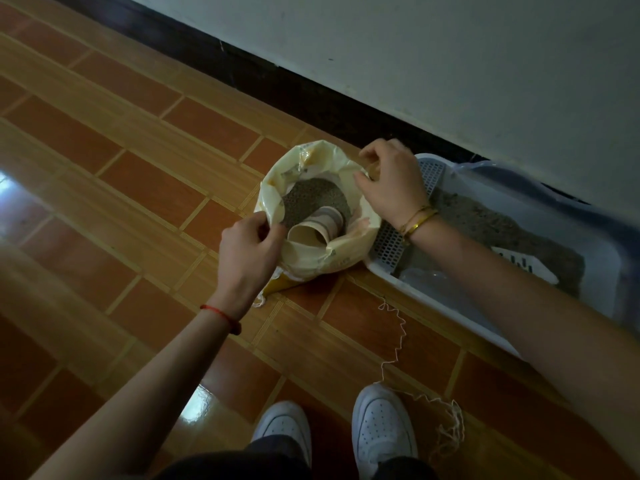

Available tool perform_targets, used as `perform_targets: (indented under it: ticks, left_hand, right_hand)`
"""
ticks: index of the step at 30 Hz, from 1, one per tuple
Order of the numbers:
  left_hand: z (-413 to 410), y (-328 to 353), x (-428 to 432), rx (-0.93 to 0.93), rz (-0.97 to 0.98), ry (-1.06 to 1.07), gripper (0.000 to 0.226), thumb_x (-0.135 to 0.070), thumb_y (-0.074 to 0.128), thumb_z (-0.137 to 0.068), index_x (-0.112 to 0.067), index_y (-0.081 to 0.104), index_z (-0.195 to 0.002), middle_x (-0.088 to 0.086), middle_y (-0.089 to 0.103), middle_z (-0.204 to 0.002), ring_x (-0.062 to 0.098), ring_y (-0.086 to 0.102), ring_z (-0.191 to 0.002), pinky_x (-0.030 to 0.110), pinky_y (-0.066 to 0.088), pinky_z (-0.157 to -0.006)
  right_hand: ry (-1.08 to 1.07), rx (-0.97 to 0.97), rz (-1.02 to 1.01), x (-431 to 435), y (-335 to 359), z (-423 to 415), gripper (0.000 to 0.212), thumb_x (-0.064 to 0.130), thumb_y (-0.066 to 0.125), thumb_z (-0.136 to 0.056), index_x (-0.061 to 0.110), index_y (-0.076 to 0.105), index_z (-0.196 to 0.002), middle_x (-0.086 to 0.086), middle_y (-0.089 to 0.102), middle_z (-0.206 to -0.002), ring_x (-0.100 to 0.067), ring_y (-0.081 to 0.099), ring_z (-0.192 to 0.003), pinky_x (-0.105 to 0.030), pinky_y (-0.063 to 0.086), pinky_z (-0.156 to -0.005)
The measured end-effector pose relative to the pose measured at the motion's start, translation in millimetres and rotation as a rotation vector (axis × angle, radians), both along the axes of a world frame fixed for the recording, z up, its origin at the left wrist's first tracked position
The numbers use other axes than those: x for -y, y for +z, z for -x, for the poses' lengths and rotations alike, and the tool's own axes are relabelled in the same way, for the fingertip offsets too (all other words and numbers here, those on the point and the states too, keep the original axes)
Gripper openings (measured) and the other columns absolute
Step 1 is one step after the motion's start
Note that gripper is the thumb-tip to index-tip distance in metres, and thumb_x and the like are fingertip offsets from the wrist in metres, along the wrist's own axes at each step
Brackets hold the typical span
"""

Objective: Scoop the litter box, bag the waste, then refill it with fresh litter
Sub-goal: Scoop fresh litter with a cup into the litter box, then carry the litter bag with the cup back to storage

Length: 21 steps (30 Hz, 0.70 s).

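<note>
A yellow-and-white litter bag [304, 258] stands open on the floor, with grey litter [311, 199] inside. A paper cup [315, 230] lies on its side on the litter. My left hand [247, 251] pinches the bag's near-left rim. My right hand [389, 183] pinches the far-right rim, holding the mouth wide. To the right sits the white litter box [450, 313], with a perforated grate [391, 240] at its left end, brownish litter [491, 223] in the tray and a white slotted scoop [523, 266] lying on it.
The box stands against a pale wall [450, 64] with a dark skirting [263, 77]. A loose string [401, 337] trails over the tiled floor to my white shoes [381, 431]. Open tiled floor [104, 168] stretches to the left.
</note>
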<state>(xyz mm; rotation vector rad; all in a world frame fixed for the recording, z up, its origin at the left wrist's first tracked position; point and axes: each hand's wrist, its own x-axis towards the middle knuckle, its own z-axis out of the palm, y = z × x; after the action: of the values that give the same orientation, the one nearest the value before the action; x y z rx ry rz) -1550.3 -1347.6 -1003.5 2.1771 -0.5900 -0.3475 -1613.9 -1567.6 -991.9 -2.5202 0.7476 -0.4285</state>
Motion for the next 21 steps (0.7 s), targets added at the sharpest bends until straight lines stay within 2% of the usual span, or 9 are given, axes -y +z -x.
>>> perform_targets:
  ticks: [2, 4, 6, 8, 11, 13, 16, 19, 21]
  left_hand:
    - [0.7, 1.4, 0.4, 0.0, -0.002, 0.006, 0.045, -0.041, 0.048, -0.085, -0.001, 0.068, -0.084, 0.018, 0.068, -0.071, 0.037, 0.063, -0.064, 0.052, 0.052, -0.053]
    - [0.3, 1.2, 0.9, -0.004, -0.003, 0.01, 0.033, -0.03, 0.053, -0.092, -0.002, 0.068, -0.083, 0.017, 0.068, -0.07, 0.035, 0.063, -0.061, 0.047, 0.05, -0.052]
    - [-1.2, 0.1, 1.1, -0.006, -0.007, 0.018, 0.027, -0.023, 0.055, -0.095, -0.006, 0.066, -0.078, 0.012, 0.065, -0.065, 0.026, 0.059, -0.054, 0.04, 0.045, -0.048]
    - [-3.2, 0.6, 0.9, -0.016, -0.013, 0.031, 0.027, -0.023, 0.055, -0.095, -0.01, 0.064, -0.073, 0.007, 0.062, -0.062, 0.015, 0.054, -0.049, 0.036, 0.043, -0.046]
    - [-11.5, 1.3, 0.7, -0.046, -0.017, 0.072, 0.027, -0.022, 0.054, -0.095, -0.004, 0.066, -0.078, 0.014, 0.066, -0.068, 0.03, 0.062, -0.06, 0.045, 0.05, -0.053]
    - [-17.5, 0.5, 0.2, -0.072, -0.014, 0.089, 0.027, -0.024, 0.054, -0.095, -0.005, 0.066, -0.08, 0.015, 0.067, -0.071, 0.034, 0.064, -0.064, 0.048, 0.052, -0.056]
    - [-22.1, -0.8, -0.7, -0.103, 0.002, 0.094, 0.029, -0.031, 0.051, -0.091, -0.009, 0.066, -0.078, 0.011, 0.066, -0.069, 0.034, 0.063, -0.064, 0.047, 0.052, -0.055]
    - [-22.0, 0.9, -0.8, -0.093, 0.006, 0.081, 0.029, -0.031, 0.05, -0.089, -0.011, 0.065, -0.074, 0.009, 0.063, -0.065, 0.029, 0.06, -0.057, 0.042, 0.049, -0.052]
    - [-21.8, 3.0, -0.4, -0.096, 0.011, 0.071, 0.032, -0.032, 0.048, -0.089, -0.009, 0.065, -0.076, 0.012, 0.063, -0.065, 0.033, 0.06, -0.059, 0.045, 0.049, -0.052]
  right_hand:
    - [0.021, -0.086, 0.009, 6.3, -3.9, -7.3, 0.039, 0.029, 0.063, -0.087, 0.012, 0.055, -0.12, -0.009, 0.053, -0.121, -0.022, 0.049, -0.112, -0.03, 0.044, -0.092]
    - [0.066, -0.149, -0.008, 9.0, -6.8, -16.3, 0.043, 0.033, 0.063, -0.086, 0.012, 0.054, -0.123, -0.009, 0.053, -0.122, -0.023, 0.05, -0.112, -0.033, 0.046, -0.092]
    - [0.107, -0.174, -0.007, 10.5, -9.1, -25.6, 0.044, 0.035, 0.065, -0.085, 0.011, 0.056, -0.121, -0.009, 0.056, -0.118, -0.022, 0.054, -0.108, -0.034, 0.049, -0.088]
    - [0.124, -0.171, -0.003, 13.1, -9.6, -34.6, 0.041, 0.034, 0.066, -0.084, 0.01, 0.059, -0.116, -0.007, 0.059, -0.114, -0.02, 0.057, -0.101, -0.03, 0.05, -0.081]
    - [0.163, -0.18, -0.019, 16.2, -5.2, -45.9, 0.037, 0.035, 0.067, -0.082, 0.011, 0.063, -0.11, -0.005, 0.063, -0.107, -0.016, 0.06, -0.093, -0.028, 0.051, -0.076]
    - [0.191, -0.204, -0.049, 17.0, -2.6, -51.5, 0.038, 0.036, 0.069, -0.081, 0.011, 0.063, -0.109, -0.003, 0.065, -0.102, -0.015, 0.061, -0.088, -0.03, 0.054, -0.075]
    - [0.201, -0.231, -0.05, 16.5, -4.3, -59.0, 0.031, 0.034, 0.069, -0.08, 0.012, 0.064, -0.101, -0.002, 0.065, -0.091, -0.015, 0.063, -0.081, -0.03, 0.054, -0.068]
    - [0.239, -0.256, 0.019, 13.0, -8.4, -64.4, 0.015, 0.027, 0.064, -0.084, 0.013, 0.061, -0.089, -0.002, 0.062, -0.082, -0.017, 0.061, -0.073, -0.026, 0.046, -0.06]
    - [0.258, -0.262, 0.046, 9.9, -9.2, -65.6, 0.011, 0.022, 0.061, -0.086, 0.011, 0.061, -0.088, -0.003, 0.06, -0.081, -0.016, 0.057, -0.071, -0.025, 0.043, -0.06]
